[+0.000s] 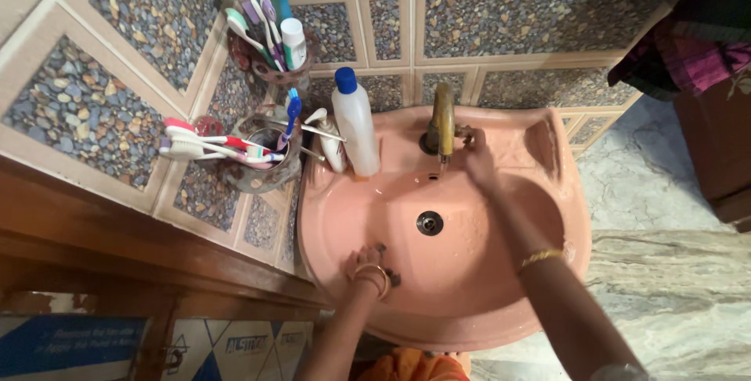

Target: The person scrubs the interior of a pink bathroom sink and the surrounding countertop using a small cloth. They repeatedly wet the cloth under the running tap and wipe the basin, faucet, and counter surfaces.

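Pink sink (547,193) against pebble-tiled wall (141,29); right hand (477,163) fingers closed on brass tap (443,121); left hand (368,262) gripped dark scrubber (389,275) in basin.

Warm, fairly dim indoor light falls from above, leaving a soft sheen on the wet pink sink (501,310). Straight tile lines bow toward the frame edges, and the corners are slightly soft.

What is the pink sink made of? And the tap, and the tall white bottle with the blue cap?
The sink looks like glazed ceramic: smooth, glossy pink with soft shine. The tap, which the right hand touches, seems to be metal, maybe brass: dull, yellowish and tarnished. The bottle looks like plastic: matte white, with a blue cap.
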